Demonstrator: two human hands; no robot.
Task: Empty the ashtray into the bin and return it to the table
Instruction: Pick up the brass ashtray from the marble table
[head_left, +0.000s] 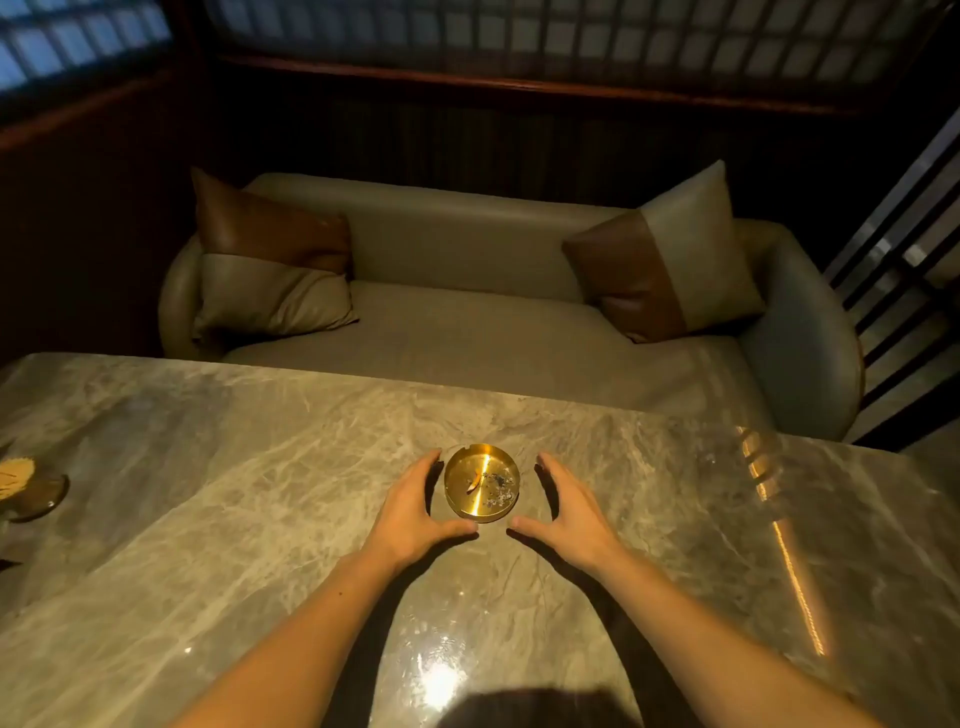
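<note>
I read this as the very first step, the pick-up: my left hand (415, 506) and right hand (566, 506) form an open grip curved around the round brass ashtray (482, 483), which sits flat on the grey veined marble bench (260, 467) in the gap between the two palms. The grip has hold of nothing yet; the left fingers (432, 460) look to be just beside the rim or barely brushing it, and I cannot tell which, while the right hand stands clearly apart from the far side of the dish. Inside the dish, between my hands, lie an orange cigarette butt (474, 485) and a scatter of grey ash (498, 491). The next move, as I judge it, calls for closing both palms on the rim and lifting level, since a tilt would spill ash onto the stone. The bin is nowhere in view, so I cannot say which way to carry. Well off to the left of the grip a small dark round dish (39, 496) with something pale is cut by the frame edge and too dim to name. Beyond the grip stands an olive leather sofa (467, 291); the surrounding room is largely lost in shadow.
</note>
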